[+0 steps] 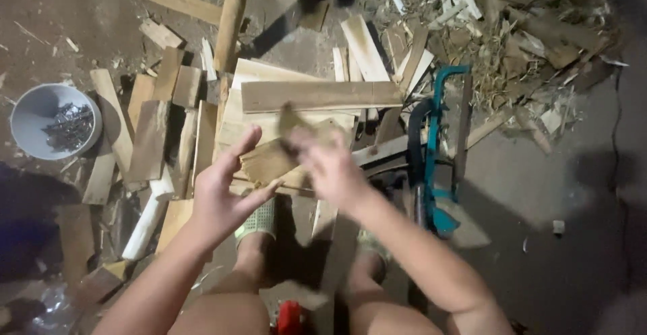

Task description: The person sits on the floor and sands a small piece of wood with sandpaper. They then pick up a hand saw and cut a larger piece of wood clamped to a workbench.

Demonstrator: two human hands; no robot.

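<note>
Bare, dusty ground [552,254] is serving as our work surface, and we are squatting over a heap of offcuts with both hands out in front of us. Our right hand [328,166] is blurring with motion, its fingers curling round a small dark piece [290,120] that sticks up above them; what the piece is we cannot tell, but the grip looks closed on it. Our left hand [219,190] is spreading open, fingers splayed, its fingertips lying at the edge of the small wooden board [269,162], steadying it rather than clasping it. That board is resting on top of the plank pile [269,99] directly ahead of our knees, with a longer flat plank [320,95] lying crosswise just behind it. Judging by how things lie, we are still in the middle of the work: the board is sitting loose on the stack, and many rough boards are lying scattered to the left. Farther out, a teal-framed saw [435,160] is lying just right of the pile, a grey bowl of nails [54,123] is standing well apart at the left, and splintered scrap wood [512,32] is heaping up at the upper right. Our feet in light sandals [259,219] are showing below the hands.
</note>
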